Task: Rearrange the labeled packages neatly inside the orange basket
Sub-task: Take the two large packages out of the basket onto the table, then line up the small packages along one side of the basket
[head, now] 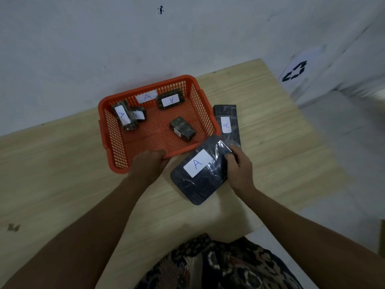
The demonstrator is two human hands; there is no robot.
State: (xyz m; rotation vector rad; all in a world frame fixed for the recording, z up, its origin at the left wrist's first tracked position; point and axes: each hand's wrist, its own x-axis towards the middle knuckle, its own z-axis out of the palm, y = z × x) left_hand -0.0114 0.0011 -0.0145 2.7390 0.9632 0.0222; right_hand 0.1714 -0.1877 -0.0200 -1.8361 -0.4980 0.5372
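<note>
Packages marked "A" are mid-sort on a pale wooden table (62,174). My right hand (239,170) has its fingers curled around the right edge of a large dark wrapped package (198,176), tilting it up off the table beside the orange basket (116,147), apparently so I can swing it in over the rim. My left hand (149,163) grips the basket's near rim, fingers folded over the edge, most likely to keep the light plastic from sliding. A long dark package (228,124) lies outside against the basket's right wall, still waiting its turn. Inside, the small packages sit scattered: two overlapping packages (127,117) at the far left, one labelled package (170,100) by the back wall, and a fourth small package (183,129) alone on the mesh floor near the right side. A loose "A" label (146,96) rests against the back wall. By my reading, the tidying is at an early stage.
</note>
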